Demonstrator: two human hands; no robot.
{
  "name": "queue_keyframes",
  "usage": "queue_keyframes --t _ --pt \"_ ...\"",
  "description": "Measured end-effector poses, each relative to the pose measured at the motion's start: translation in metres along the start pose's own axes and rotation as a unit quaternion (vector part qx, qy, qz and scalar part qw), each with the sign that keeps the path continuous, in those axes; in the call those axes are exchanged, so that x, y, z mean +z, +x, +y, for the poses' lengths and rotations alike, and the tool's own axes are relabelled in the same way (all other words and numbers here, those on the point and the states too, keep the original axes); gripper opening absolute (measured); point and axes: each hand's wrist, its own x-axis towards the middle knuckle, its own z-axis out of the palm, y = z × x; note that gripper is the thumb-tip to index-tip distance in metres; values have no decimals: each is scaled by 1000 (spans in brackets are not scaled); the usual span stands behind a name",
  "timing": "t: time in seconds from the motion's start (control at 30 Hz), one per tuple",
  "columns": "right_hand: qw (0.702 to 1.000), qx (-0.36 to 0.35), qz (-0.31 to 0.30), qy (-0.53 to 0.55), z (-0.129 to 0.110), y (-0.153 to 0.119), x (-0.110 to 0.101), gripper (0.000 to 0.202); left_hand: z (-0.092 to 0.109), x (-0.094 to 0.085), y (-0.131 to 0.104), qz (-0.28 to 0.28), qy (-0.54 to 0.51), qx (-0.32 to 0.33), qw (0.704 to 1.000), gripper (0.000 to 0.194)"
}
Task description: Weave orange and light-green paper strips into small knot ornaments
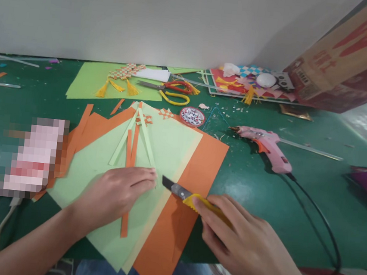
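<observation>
My right hand is closed round the yellow handle of a utility knife. Its dark blade is out and points left, just short of my left fingertips. My left hand lies over the light green paper, fingers together, pinching the lower end of a thin green paper strip. Orange paper strips run beneath that hand, which hides their middle. A small orange and green woven piece sits at the top of the strips. Orange paper lies beneath the green sheets.
A pink hot glue gun with a black cord lies at the right. Scissors, tassels and a dish of googly eyes are further back. A blurred-out pink object with a cable is at the left. A paper bag stands back right.
</observation>
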Motion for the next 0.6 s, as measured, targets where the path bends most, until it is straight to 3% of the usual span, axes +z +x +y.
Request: queue_keyframes --t 0.17,0.33,0.6 --pt "1000 2 0 1 6 -3 1 30 1 0 0 7 -4 -7 1000 32" --pt "1000 -9 12 0 7 -4 -1 28 4 1 6 21 15 -17 1000 17" --pt "1000 -21 10 -1 8 -6 1 25 6 1 11 23 21 -15 999 17"
